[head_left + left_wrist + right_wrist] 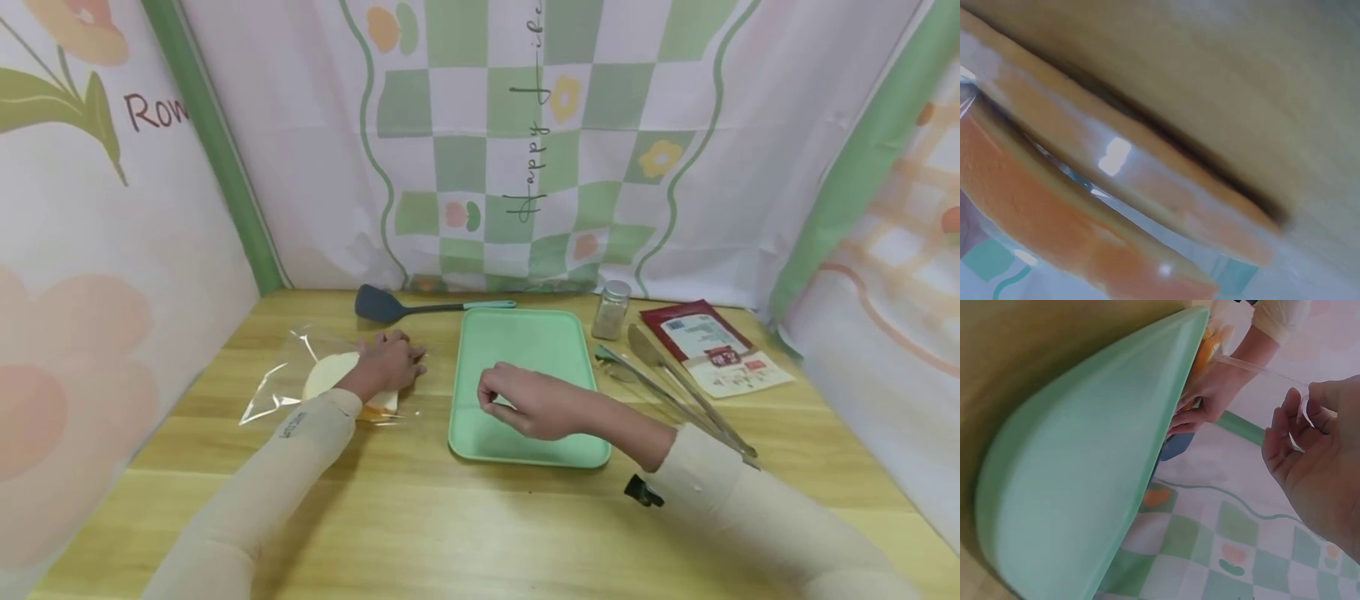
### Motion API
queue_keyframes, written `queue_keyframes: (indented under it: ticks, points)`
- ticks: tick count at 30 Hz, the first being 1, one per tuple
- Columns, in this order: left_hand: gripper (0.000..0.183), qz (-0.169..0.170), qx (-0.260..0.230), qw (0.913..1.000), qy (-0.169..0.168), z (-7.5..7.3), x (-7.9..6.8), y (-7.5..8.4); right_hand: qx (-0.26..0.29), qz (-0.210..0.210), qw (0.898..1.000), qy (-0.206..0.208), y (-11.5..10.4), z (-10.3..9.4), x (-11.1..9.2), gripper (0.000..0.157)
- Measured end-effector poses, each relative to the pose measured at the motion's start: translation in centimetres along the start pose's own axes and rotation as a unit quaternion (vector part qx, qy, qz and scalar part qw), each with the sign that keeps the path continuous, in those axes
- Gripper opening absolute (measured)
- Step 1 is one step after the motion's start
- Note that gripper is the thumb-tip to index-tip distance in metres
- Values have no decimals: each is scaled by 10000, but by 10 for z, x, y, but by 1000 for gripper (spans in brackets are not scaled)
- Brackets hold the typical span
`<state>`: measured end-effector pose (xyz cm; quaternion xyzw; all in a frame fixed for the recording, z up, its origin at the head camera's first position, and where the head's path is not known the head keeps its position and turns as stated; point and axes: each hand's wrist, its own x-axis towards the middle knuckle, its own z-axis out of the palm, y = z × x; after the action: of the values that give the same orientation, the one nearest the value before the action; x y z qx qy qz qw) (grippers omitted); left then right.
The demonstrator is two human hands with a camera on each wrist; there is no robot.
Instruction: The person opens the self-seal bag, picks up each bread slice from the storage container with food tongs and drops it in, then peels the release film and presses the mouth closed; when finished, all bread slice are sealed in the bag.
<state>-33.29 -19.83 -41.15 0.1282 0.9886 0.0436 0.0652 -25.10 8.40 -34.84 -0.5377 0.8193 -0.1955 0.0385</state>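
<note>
Sliced bread point(330, 372) lies in a clear plastic bag point(272, 398) on the left of the table. My left hand point(390, 364) holds the bag at its right side, fingers bent over the bread's edge. Close up in the left wrist view, two slices of bread point(1066, 212) with orange-brown crusts show through shiny film. My right hand point(531, 400) is raised over the green tray point(525, 337). Its thumb and fingers pinch a thin clear plastic strip point(1260, 370), which stretches toward the bag in the right wrist view.
Behind the bag lies a dark spatula point(382, 305). Right of the tray are a lidded glass jar point(611, 310), metal tongs point(693, 392) and a red and white packet point(708, 350). Printed curtains point(315, 167) close off the back and sides.
</note>
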Motion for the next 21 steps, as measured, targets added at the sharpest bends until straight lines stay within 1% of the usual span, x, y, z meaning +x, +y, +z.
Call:
queue_keyframes:
  ticks: [8, 15, 18, 21]
  points:
    - [46, 11, -94, 9999, 48, 2, -1, -2, 108, -323, 9993, 151, -14, -5, -28, 8]
    - [46, -10, -96, 9999, 53, 3, -2, -4, 561, -317, 9979, 107, -17, -7, -49, 7]
    - [46, 20, -113, 9999, 53, 2, -2, -3, 609, -301, 9976, 133, -16, -7, -57, 8]
    - [46, 54, -101, 9999, 50, 2, 0, -1, 655, -401, 9968, 201, -16, -7, -62, 10]
